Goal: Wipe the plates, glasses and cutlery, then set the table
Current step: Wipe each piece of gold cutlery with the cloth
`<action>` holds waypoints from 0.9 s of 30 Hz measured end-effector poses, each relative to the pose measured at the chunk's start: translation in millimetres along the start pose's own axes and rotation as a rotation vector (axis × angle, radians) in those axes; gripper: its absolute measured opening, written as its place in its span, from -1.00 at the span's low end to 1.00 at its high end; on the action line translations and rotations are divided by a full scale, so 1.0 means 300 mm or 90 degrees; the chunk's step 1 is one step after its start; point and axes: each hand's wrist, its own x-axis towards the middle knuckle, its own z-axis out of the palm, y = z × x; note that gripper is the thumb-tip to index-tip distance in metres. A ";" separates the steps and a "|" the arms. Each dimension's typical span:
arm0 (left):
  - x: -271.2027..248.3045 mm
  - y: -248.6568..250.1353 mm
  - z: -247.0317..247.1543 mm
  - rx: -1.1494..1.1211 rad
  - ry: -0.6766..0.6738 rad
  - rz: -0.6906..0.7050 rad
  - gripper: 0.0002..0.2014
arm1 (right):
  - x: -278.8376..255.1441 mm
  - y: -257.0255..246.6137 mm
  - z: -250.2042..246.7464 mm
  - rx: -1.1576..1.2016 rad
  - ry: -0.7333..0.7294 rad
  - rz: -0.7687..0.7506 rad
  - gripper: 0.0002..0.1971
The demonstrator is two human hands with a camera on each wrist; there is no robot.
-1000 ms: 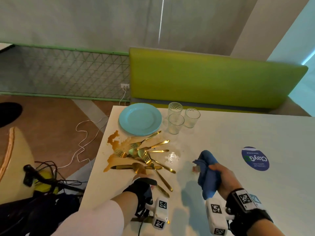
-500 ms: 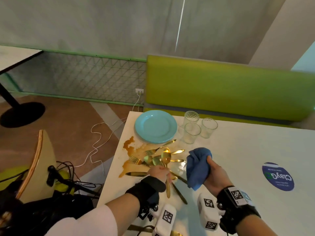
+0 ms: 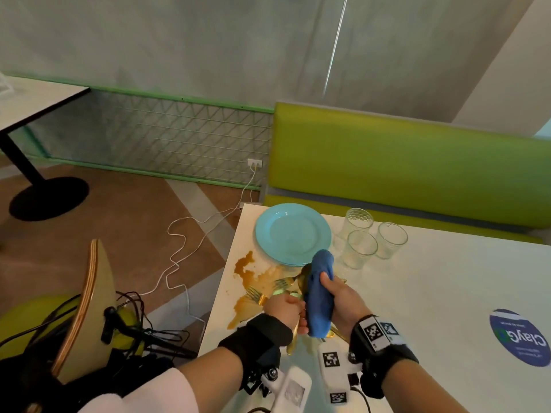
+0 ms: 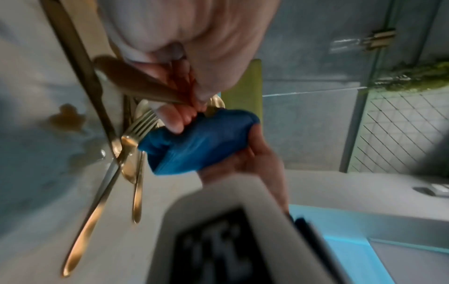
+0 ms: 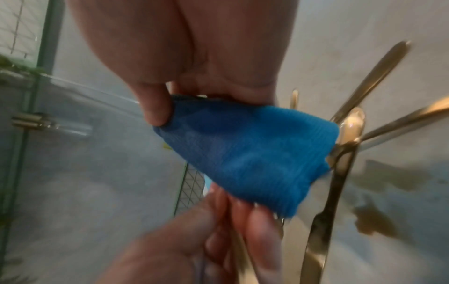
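My left hand (image 3: 290,310) grips a gold spoon (image 3: 304,275) by its handle and holds it up over the white table (image 3: 447,293). My right hand (image 3: 329,286) grips a blue cloth (image 3: 319,299) that is folded around the spoon's stem. The cloth (image 4: 201,142) sits against my left fingertips (image 4: 187,113), and my right thumb (image 5: 153,109) presses into the cloth (image 5: 252,153). More gold cutlery (image 3: 268,289) lies in a pile beneath. A stack of turquoise plates (image 3: 293,234) and three clear glasses (image 3: 362,248) stand behind.
A brown spill (image 3: 244,265) stains the table's left edge around the cutlery. A round blue sticker (image 3: 518,338) is at the right. A green bench (image 3: 402,168) runs behind the table. A wooden chair (image 3: 89,308) and tangled cables (image 3: 143,332) are on the floor at left.
My left hand has lifted a spoon off the cutlery pile. My right hand has brought the blue cloth leftward and closed it around the spoon. The head view has swung left.
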 end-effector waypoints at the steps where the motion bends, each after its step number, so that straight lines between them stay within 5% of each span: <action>1: -0.012 0.011 0.000 0.014 0.007 0.010 -0.66 | 0.013 0.003 0.016 -0.063 -0.001 -0.031 -0.49; 5: -0.020 0.031 -0.013 0.039 0.016 0.038 -0.70 | 0.050 -0.026 0.054 -0.363 0.041 -0.125 -0.19; 9: -0.033 0.048 -0.047 0.059 0.039 0.050 -0.73 | 0.066 -0.057 0.084 -0.557 0.113 -0.137 -0.53; 13: -0.030 0.050 -0.101 0.148 0.048 0.048 -0.68 | 0.058 -0.079 0.099 -0.786 0.070 -0.143 -0.57; 16: -0.024 0.059 -0.163 0.368 0.032 0.102 -0.83 | 0.056 -0.074 0.104 -0.809 0.031 -0.219 -0.64; 20: -0.007 0.067 -0.240 0.481 0.083 0.119 -0.76 | 0.082 -0.074 0.064 -0.701 0.085 -0.191 -0.63; 25: 0.001 0.077 -0.242 0.385 0.089 0.169 -0.80 | 0.110 -0.029 0.031 -0.023 0.033 0.053 -0.58; 27: -0.010 0.072 -0.194 0.330 0.050 0.171 -0.84 | 0.069 -0.017 0.068 0.016 -0.017 0.053 -0.77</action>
